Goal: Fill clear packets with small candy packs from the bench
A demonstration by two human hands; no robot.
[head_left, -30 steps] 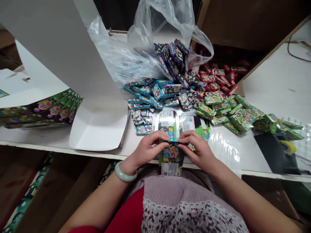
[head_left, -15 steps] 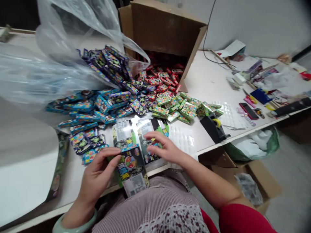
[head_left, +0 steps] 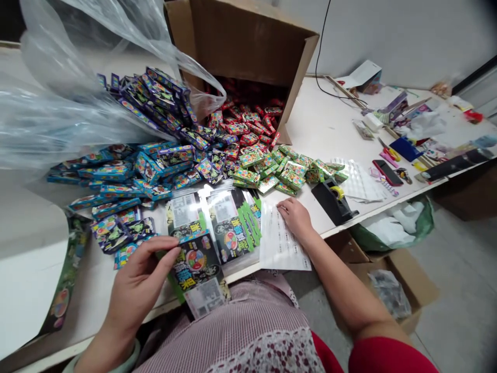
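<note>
Packet edge (head_left: 185,260) hidden under left hand (head_left: 140,286)

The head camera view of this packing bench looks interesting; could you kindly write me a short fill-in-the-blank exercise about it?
The hand gripping the printed card is the person's ____ one.
The other hand rests on a white printed ____.
The packets inside the cardboard box are mostly ____.
The tape roll on the black dispenser is ____.

Missing words: left; sheet; red; yellow.

Pale wall (head_left: 388,36) over a grey floor (head_left: 462,305) (white workbench (head_left: 322,119) between)
</note>
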